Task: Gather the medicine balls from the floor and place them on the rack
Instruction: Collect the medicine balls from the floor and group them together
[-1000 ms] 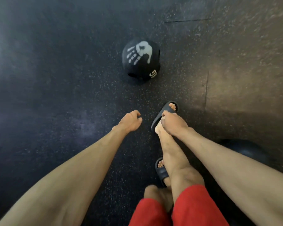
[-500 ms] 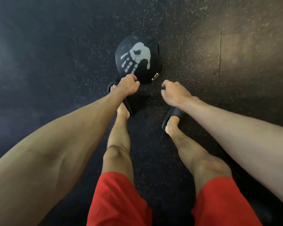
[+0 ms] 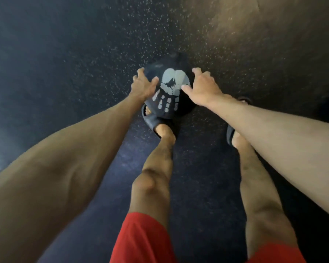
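Note:
A black medicine ball (image 3: 169, 92) with a pale grey handprint on top lies on the dark speckled floor, just in front of my feet. My left hand (image 3: 143, 86) is pressed against its left side, fingers spread over the curve. My right hand (image 3: 199, 88) cups its right side, thumb near the handprint. Both hands touch the ball, which still rests on the floor. The ball's lower half is hidden behind my hands and left foot.
The rubber floor (image 3: 65, 54) stretches all around, brighter at the upper right. My left foot in a black slide (image 3: 156, 122) stands right under the ball. My right foot (image 3: 234, 137) is beside it. No rack is in view.
I have bent closer to the ball. Both hands moved forward from just short of it and now clasp its two sides. The ball appears larger and nearer.

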